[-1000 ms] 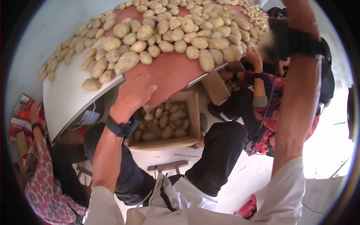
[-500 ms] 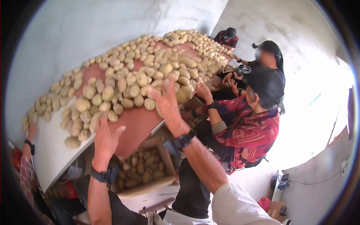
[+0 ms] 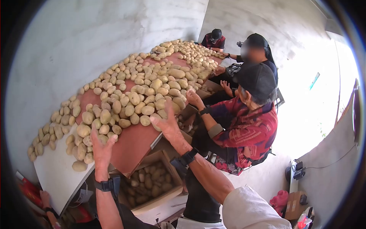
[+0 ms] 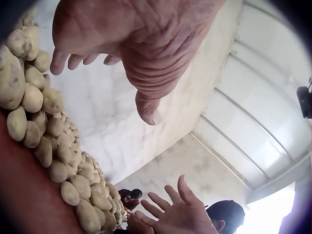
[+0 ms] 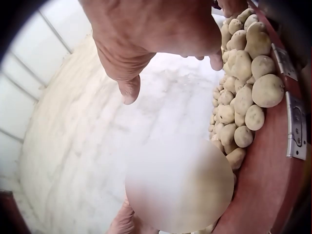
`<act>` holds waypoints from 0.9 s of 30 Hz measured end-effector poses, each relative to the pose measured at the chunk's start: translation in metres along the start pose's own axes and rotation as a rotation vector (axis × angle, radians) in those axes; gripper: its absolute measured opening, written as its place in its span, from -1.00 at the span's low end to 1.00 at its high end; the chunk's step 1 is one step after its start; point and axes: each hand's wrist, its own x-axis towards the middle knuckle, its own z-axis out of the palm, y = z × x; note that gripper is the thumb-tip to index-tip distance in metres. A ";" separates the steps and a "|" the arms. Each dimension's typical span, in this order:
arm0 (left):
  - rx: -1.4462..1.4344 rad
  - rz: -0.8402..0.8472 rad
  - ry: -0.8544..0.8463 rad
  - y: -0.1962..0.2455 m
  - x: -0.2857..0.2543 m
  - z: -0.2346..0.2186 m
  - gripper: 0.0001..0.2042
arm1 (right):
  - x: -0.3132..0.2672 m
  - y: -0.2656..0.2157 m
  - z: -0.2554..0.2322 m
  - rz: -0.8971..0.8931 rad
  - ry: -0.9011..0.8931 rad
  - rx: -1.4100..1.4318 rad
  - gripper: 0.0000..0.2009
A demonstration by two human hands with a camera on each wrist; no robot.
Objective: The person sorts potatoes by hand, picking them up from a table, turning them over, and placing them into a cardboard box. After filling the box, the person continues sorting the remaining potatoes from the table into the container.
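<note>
My left hand (image 3: pixel 101 150) is raised over the near edge of the table, fingers extended and thumb apart, holding nothing. To its right my right hand (image 3: pixel 167 124) is held up the same way, palm turned inward, also holding nothing. Between and beyond the hands a thick spread of potatoes (image 3: pixel 133 98) covers much of the red and white tabletop (image 3: pixel 131 149). In the left wrist view, the splayed fingers of the right hand (image 4: pixel 180 214) show below the left hand (image 4: pixel 136 39). The right wrist view shows the right hand (image 5: pixel 156 34) with its thumb pointing down.
Below the table edge stands a wooden box (image 3: pixel 162 198) holding potatoes. A person in a red patterned shirt (image 3: pixel 251 133) sits close on the right, with others farther along the table. Another person's hand (image 3: pixel 45 198) is at lower left. Metal hinges (image 5: pixel 296 126) line the table edge.
The head view has tilted up and shows more of the room. My right arm has come down from high on the right, and both hands are now held up facing each other.
</note>
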 end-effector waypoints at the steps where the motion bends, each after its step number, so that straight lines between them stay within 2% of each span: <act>1: -0.003 -0.003 -0.002 0.000 0.000 0.001 0.01 | 0.000 0.001 0.000 -0.023 -0.001 -0.025 0.21; 8: -0.010 0.002 -0.014 0.001 -0.001 0.001 0.04 | -0.008 0.011 -0.001 0.006 -0.058 -0.102 0.17; 14: 0.017 0.058 -0.003 -0.001 0.003 -0.001 0.04 | -0.012 0.003 0.009 0.062 -0.060 0.026 0.14; 16: 0.021 0.049 -0.008 -0.004 0.000 0.003 0.05 | -0.002 -0.015 0.014 -0.009 -0.119 0.026 0.14; 21: 0.015 0.020 -0.038 0.001 -0.002 0.004 0.09 | 0.040 -0.063 0.030 -0.123 -0.121 -0.024 0.12; 27: -0.017 0.004 -0.043 -0.007 0.000 0.003 0.07 | 0.055 -0.072 0.047 -0.196 -0.130 0.096 0.14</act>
